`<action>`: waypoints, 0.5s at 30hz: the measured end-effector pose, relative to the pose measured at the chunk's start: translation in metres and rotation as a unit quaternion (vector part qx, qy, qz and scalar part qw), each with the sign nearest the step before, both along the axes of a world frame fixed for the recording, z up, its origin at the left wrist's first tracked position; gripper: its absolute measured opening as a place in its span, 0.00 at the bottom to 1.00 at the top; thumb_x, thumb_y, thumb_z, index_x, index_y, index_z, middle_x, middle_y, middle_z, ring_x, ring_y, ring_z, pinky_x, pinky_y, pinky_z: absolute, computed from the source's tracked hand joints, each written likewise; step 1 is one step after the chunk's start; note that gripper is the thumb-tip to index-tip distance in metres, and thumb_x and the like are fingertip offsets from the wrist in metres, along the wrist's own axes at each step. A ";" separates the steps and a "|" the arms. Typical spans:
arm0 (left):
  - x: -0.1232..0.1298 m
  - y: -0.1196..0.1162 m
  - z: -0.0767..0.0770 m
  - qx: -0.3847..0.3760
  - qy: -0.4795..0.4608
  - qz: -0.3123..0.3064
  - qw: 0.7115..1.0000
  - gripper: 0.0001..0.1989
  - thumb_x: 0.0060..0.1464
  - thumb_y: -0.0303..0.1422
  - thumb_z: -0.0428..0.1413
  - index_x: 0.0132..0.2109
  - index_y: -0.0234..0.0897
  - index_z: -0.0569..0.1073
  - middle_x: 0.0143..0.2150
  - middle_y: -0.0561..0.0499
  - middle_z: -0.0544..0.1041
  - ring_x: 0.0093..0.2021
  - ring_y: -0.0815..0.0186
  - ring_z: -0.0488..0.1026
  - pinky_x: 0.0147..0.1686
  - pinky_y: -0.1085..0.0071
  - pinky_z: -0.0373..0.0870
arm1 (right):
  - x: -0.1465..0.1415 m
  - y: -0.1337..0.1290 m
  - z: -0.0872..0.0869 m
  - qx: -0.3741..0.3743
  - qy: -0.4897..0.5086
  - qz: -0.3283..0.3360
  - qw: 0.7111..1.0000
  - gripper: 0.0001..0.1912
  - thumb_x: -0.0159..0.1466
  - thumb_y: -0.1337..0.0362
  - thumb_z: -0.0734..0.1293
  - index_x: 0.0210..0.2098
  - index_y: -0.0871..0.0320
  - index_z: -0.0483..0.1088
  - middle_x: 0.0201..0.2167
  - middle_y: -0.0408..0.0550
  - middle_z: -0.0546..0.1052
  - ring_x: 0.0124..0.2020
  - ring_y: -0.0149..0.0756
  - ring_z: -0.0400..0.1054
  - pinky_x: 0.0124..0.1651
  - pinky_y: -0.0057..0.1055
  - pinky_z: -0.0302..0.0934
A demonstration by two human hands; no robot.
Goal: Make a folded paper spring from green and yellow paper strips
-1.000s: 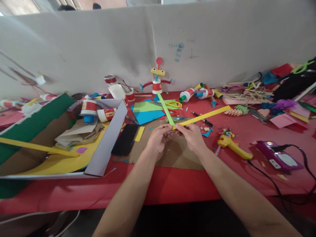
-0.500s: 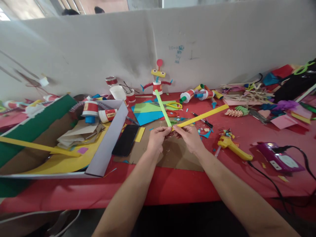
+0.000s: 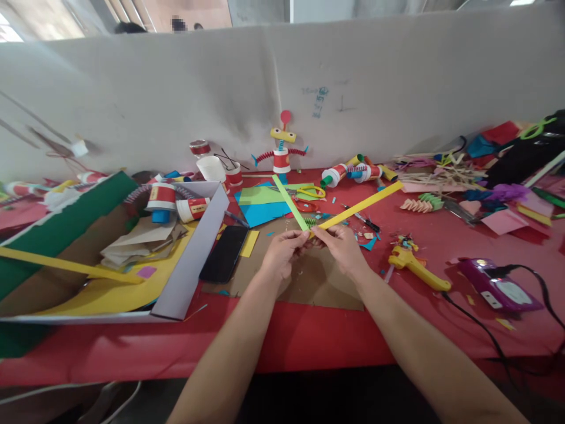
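Note:
My left hand [image 3: 283, 252] is closed in a pinch on a light green paper strip [image 3: 290, 203], which slants up and away to the left. My right hand [image 3: 339, 248] pinches a yellow paper strip [image 3: 364, 205] that reaches up to the right. The strips' near ends meet between my fingertips, above a brown cardboard sheet [image 3: 326, 288]. How they overlap there is hidden by the fingers. Just beyond my fingertips shows a small green folded paper spring [image 3: 310, 222]. Behind it, a paper-cup robot figure [image 3: 281, 159] stands against the white partition.
Left of my hands lie a black phone [image 3: 224, 253] and an open box [image 3: 194, 259] of craft pieces. A yellow glue gun [image 3: 415, 268] and purple power socket [image 3: 498, 285] are at right. Yellow-handled scissors [image 3: 311, 191] and a cutter knife [image 3: 364, 219] lie beyond.
The green strip's visible part is shorter and its far end has dropped lower. The yellow strip's tip has shifted slightly left and up. Both hands keep their pinch.

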State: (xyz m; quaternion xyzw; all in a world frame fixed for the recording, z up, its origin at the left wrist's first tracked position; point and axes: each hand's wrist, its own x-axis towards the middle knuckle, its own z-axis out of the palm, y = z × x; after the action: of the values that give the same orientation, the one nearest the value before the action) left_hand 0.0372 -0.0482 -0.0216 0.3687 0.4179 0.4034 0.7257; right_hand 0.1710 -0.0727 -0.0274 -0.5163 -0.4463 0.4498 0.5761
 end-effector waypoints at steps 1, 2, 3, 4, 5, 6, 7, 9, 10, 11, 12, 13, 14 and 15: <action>-0.002 0.001 0.000 -0.015 -0.018 -0.021 1.000 0.10 0.37 0.34 0.65 0.26 0.33 0.74 0.22 0.52 0.72 0.24 0.74 0.68 0.24 0.79 0.59 | 0.000 0.000 0.000 -0.001 0.008 0.001 1.000 0.14 0.52 0.54 0.69 0.23 0.61 0.73 0.18 0.43 0.73 0.20 0.28 0.65 0.26 0.26 0.58; -0.003 0.002 0.000 -0.028 -0.034 -0.042 0.998 0.10 0.37 0.33 0.65 0.27 0.33 0.74 0.23 0.51 0.73 0.25 0.74 0.69 0.24 0.79 0.61 | 0.001 0.000 0.000 -0.002 0.018 0.003 1.000 0.14 0.51 0.54 0.70 0.23 0.61 0.73 0.17 0.42 0.72 0.20 0.28 0.64 0.25 0.26 0.57; -0.004 0.003 0.000 -0.037 -0.046 -0.058 0.997 0.09 0.37 0.32 0.65 0.27 0.33 0.74 0.24 0.51 0.73 0.26 0.74 0.70 0.25 0.79 0.61 | 0.001 0.001 0.000 -0.004 0.029 0.010 1.000 0.14 0.51 0.54 0.70 0.23 0.60 0.72 0.17 0.42 0.72 0.20 0.27 0.63 0.25 0.26 0.56; -0.005 0.004 0.000 -0.042 -0.054 -0.067 0.995 0.09 0.38 0.32 0.65 0.27 0.33 0.73 0.24 0.51 0.73 0.26 0.73 0.70 0.26 0.79 0.62 | 0.001 0.001 0.000 -0.006 0.039 0.017 0.999 0.14 0.51 0.54 0.70 0.23 0.60 0.72 0.18 0.41 0.72 0.20 0.27 0.63 0.25 0.25 0.56; -0.005 0.004 0.000 -0.042 -0.057 -0.069 0.995 0.09 0.38 0.31 0.65 0.27 0.33 0.73 0.24 0.51 0.73 0.26 0.73 0.70 0.26 0.79 0.62 | 0.002 0.001 0.001 -0.009 0.046 0.023 0.999 0.14 0.51 0.53 0.70 0.23 0.60 0.72 0.18 0.41 0.71 0.20 0.26 0.63 0.25 0.25 0.56; -0.004 0.004 0.000 -0.039 -0.055 -0.062 0.996 0.09 0.37 0.31 0.65 0.26 0.32 0.73 0.24 0.51 0.73 0.26 0.72 0.70 0.25 0.79 0.63 | 0.002 0.000 0.001 -0.009 0.046 0.024 0.999 0.15 0.51 0.53 0.69 0.23 0.59 0.72 0.17 0.41 0.71 0.19 0.26 0.63 0.25 0.25 0.55; -0.004 0.004 0.000 -0.033 -0.050 -0.047 0.997 0.09 0.37 0.31 0.65 0.26 0.32 0.73 0.23 0.51 0.72 0.26 0.72 0.70 0.25 0.79 0.62 | 0.002 0.000 0.001 -0.007 0.040 0.023 0.999 0.16 0.52 0.52 0.69 0.23 0.59 0.71 0.17 0.41 0.70 0.19 0.26 0.62 0.25 0.25 0.55; -0.002 0.003 0.001 -0.023 -0.035 -0.017 0.999 0.09 0.37 0.30 0.65 0.25 0.32 0.72 0.22 0.52 0.71 0.25 0.73 0.69 0.24 0.79 0.61 | 0.002 0.000 0.002 0.003 0.011 0.016 1.000 0.17 0.53 0.50 0.67 0.22 0.59 0.71 0.17 0.41 0.69 0.20 0.27 0.62 0.25 0.25 0.55; -0.001 0.002 0.001 -0.022 -0.029 -0.008 0.999 0.09 0.37 0.30 0.65 0.25 0.31 0.72 0.22 0.52 0.71 0.24 0.73 0.69 0.23 0.79 0.61 | 0.001 -0.001 0.002 0.009 -0.003 0.011 1.000 0.17 0.54 0.50 0.67 0.22 0.59 0.71 0.17 0.41 0.69 0.20 0.27 0.61 0.25 0.26 0.55; 0.000 0.001 0.003 -0.023 -0.025 -0.003 0.999 0.09 0.37 0.30 0.64 0.24 0.31 0.72 0.21 0.52 0.71 0.23 0.74 0.68 0.23 0.79 0.61 | 0.001 -0.001 0.002 0.014 -0.014 0.006 1.000 0.17 0.54 0.50 0.66 0.22 0.58 0.71 0.17 0.41 0.69 0.20 0.27 0.61 0.25 0.26 0.55; 0.001 0.000 0.004 -0.026 -0.025 0.000 0.999 0.08 0.38 0.29 0.64 0.24 0.31 0.72 0.21 0.52 0.71 0.23 0.75 0.68 0.23 0.79 0.61 | 0.001 -0.001 0.002 0.018 -0.021 0.001 1.000 0.17 0.54 0.50 0.66 0.22 0.58 0.71 0.17 0.41 0.69 0.20 0.28 0.62 0.25 0.26 0.55; 0.001 -0.001 0.005 -0.030 -0.027 0.000 0.999 0.08 0.38 0.29 0.64 0.24 0.31 0.72 0.22 0.52 0.71 0.23 0.75 0.68 0.24 0.79 0.62 | 0.001 -0.001 0.002 0.020 -0.024 -0.003 1.000 0.17 0.54 0.50 0.66 0.22 0.58 0.72 0.17 0.41 0.70 0.21 0.28 0.62 0.25 0.26 0.55; 0.002 -0.001 0.007 -0.035 -0.031 -0.002 0.999 0.07 0.39 0.28 0.64 0.24 0.31 0.72 0.22 0.52 0.71 0.23 0.75 0.68 0.25 0.79 0.63 | 0.001 -0.001 0.001 0.021 -0.024 -0.006 0.999 0.17 0.54 0.49 0.66 0.23 0.57 0.72 0.18 0.41 0.70 0.21 0.29 0.62 0.25 0.26 0.55; 0.002 -0.002 0.008 -0.040 -0.037 -0.003 0.999 0.07 0.39 0.27 0.63 0.25 0.31 0.72 0.23 0.52 0.72 0.24 0.74 0.69 0.26 0.78 0.65 | 0.001 -0.001 0.001 0.020 -0.022 -0.006 1.000 0.17 0.54 0.49 0.66 0.24 0.57 0.72 0.19 0.42 0.71 0.21 0.29 0.63 0.25 0.27 0.56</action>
State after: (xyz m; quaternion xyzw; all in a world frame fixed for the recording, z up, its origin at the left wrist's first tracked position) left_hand 0.0389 -0.0502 -0.0135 0.3256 0.4053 0.3975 0.7561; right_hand 0.1716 -0.0736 -0.0264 -0.5170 -0.4652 0.4256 0.5790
